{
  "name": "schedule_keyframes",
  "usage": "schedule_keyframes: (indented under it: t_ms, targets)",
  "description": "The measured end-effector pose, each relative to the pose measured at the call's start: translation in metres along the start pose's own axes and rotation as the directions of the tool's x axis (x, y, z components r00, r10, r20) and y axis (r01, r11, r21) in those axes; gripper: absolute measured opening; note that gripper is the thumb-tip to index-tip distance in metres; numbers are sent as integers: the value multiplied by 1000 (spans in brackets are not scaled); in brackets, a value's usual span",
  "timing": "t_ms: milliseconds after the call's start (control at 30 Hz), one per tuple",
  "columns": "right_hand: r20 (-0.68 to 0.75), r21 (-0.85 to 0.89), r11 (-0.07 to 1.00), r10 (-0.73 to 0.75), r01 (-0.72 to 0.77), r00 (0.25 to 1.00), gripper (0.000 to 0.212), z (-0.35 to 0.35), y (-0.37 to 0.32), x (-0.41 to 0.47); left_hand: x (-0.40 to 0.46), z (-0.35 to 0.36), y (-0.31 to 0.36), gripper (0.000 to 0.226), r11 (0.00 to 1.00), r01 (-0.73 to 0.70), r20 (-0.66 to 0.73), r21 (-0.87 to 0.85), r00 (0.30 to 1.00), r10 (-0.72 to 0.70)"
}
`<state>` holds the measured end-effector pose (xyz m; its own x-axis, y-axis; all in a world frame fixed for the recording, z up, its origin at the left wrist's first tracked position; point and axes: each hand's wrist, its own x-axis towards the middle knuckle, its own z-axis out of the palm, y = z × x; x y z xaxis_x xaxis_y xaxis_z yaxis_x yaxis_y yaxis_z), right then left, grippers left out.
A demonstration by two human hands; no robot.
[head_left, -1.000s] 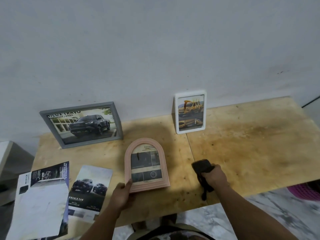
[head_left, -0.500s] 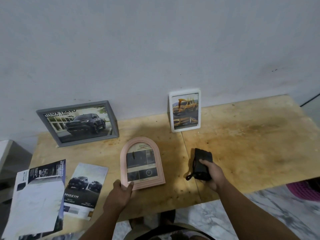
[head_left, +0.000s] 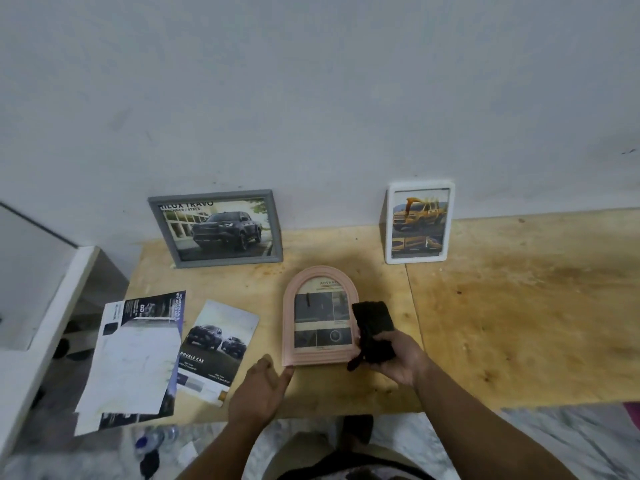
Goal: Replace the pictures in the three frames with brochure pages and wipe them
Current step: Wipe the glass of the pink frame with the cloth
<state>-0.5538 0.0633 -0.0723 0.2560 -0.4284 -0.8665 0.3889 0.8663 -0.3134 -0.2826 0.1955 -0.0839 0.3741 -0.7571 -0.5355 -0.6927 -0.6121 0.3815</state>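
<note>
Wiping step in hand — pink arched frame (head_left: 320,315) lies flat at table centre. Black cloth (head_left: 374,332), clutched by right hand (head_left: 398,358), overlaps its 4 o'clock edge. Left hand (head_left: 259,393), fingers loosely straight, touches the 7 o'clock corner. Next — glass to be swept while frame is steadied.

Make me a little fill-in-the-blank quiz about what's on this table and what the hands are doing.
1. The right hand holds a ____ cloth over the pink frame.
2. The pink frame has an ____ top and lies flat on the table.
3. The grey frame leans against the ____.
4. The picture in the white frame shows a ____ vehicle.

Missing words: black; arched; wall; yellow
</note>
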Motion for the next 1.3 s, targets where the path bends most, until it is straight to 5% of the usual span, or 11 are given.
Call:
schedule_keyframes:
  t_ms: [133, 267, 367, 533, 733, 867, 1067, 1167, 1233, 1300]
  targets:
    - [-61, -144, 989, 27, -36, 998, 43, 17, 26, 5, 14, -5, -14, 65, 983, -151, -79, 103, 984, 159]
    - [-78, -510, 853, -171, 108, 982, 44, 36, 28, 10, 44, -4, -14, 76, 902, -365, -95, 232, 914, 395]
    - [5, -808, 538, -402, 240, 916, 39, 54, 24, 17, 65, 3, -14, 92, 830, -444, -96, 338, 861, 499]
    - [222, -950, 37, -621, 310, 752, 40, 85, 0, 50, 90, 15, -27, 120, 825, -457, 56, 332, 883, 466]
    - [466, -846, -516, -594, 133, 656, 48, 129, -7, 103, 93, 34, -37, 110, 840, -455, -23, 296, 875, 483]
    - [605, -616, -786, -427, 55, 672, 47, 122, 21, 121, 96, 40, -41, 109, 831, -461, -31, 311, 869, 494]
    - [718, -552, -820, -375, 151, 586, 42, 98, 47, 107, 98, 43, -44, 108, 826, -471, -38, 310, 862, 506]
    - [740, -532, -807, -295, 257, 604, 41, 82, 56, 92, 99, 44, -45, 109, 834, -475, -30, 280, 864, 503]
    - [715, -618, -684, -283, 387, 640, 38, 78, 56, 84, 99, 43, -45, 111, 840, -482, -42, 247, 861, 507]
    - [579, -809, -349, -333, 473, 744, 32, 84, 47, 74, 98, 42, -45, 111, 842, -490, -46, 225, 858, 511]
